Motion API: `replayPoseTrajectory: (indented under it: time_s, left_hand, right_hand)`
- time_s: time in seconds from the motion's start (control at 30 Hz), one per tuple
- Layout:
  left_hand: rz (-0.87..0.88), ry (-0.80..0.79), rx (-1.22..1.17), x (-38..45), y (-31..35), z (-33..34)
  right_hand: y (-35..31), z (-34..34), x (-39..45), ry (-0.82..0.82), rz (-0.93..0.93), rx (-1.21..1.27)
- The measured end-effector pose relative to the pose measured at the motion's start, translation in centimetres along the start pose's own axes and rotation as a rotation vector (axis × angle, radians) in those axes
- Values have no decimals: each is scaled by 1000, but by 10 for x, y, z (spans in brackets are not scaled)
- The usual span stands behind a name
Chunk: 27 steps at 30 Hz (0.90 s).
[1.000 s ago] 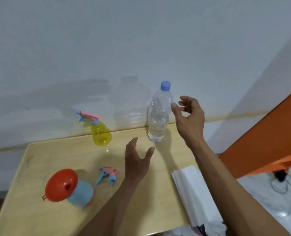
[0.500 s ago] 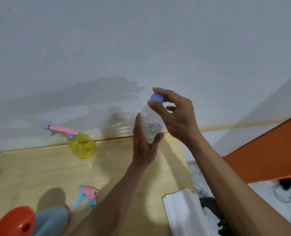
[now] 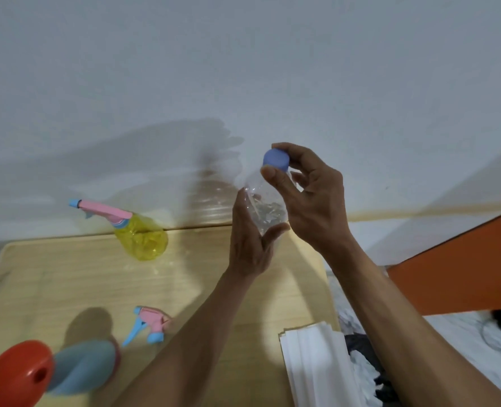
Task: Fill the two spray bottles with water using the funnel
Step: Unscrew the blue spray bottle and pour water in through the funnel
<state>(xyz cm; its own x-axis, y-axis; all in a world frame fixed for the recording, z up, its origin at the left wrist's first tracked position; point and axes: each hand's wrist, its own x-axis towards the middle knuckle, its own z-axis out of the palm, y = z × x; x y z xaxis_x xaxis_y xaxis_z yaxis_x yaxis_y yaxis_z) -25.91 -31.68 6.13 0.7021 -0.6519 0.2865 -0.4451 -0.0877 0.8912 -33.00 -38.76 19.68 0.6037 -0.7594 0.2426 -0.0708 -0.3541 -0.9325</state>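
Note:
A clear water bottle [image 3: 265, 210] with a blue cap [image 3: 275, 158] is lifted above the wooden table [image 3: 67, 277]. My left hand [image 3: 250, 245] grips its body from below. My right hand [image 3: 311, 198] pinches the cap between thumb and fingers. A yellow spray bottle [image 3: 143, 237] with a pink and blue spray head stands at the back of the table. At the front left an orange funnel [image 3: 14, 374] sits in the mouth of a blue spray bottle [image 3: 82, 367]. A loose pink and blue spray head [image 3: 151, 326] lies on the table beside it.
A stack of white paper [image 3: 316, 365] lies at the table's front right corner. A white wall rises right behind the table. An orange panel [image 3: 463, 265] stands to the right, with cables and dark items on the floor below it.
Both hands closed in on the water bottle: the left took its body, the right took the cap, and the bottle rose off the table. The view shifted right and closer.

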Motion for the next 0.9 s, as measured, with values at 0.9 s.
replayPoseTrajectory:
  time_s: [0.9]
  left_hand:
    - [-124,26,-93,-265,46,-133]
  right_hand:
    - [-90,44,-265,-99,8,174]
